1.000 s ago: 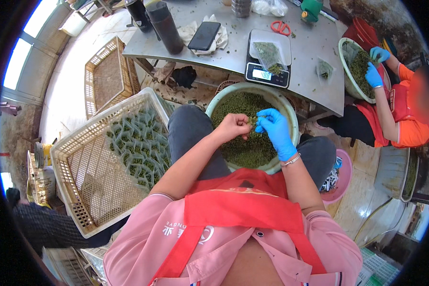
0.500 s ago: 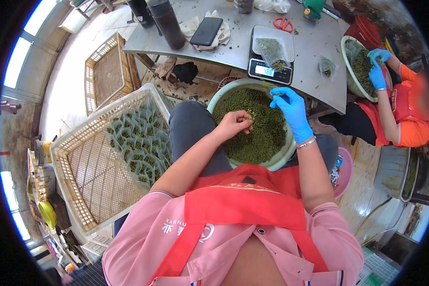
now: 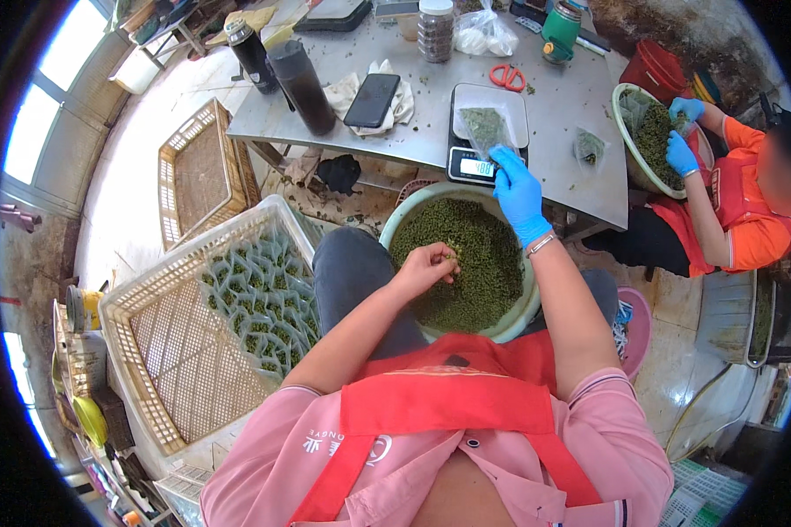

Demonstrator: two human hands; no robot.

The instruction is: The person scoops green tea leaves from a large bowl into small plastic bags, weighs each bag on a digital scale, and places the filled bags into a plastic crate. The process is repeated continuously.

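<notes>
A pale round tub full of small green berries stands between my knees. Over the berries is my bare left hand, fingers curled together; what they hold is too small to make out. My right hand, in a blue glove, reaches past the tub's far rim to the table. Its fingers close on the near end of a clear plastic bag of green berries. That bag lies on a digital scale with a lit display. My glove hides the bag's mouth.
Left of me, a plastic crate holds rows of filled bags. The metal table carries a phone, dark bottles, red scissors and another filled bag. At right, a co-worker in blue gloves handles berries over a tub.
My right hand has moved forward from above the tub to the bag on the scale. The left hand stays low over the berries. The view has shifted, showing more of the table's far side.
</notes>
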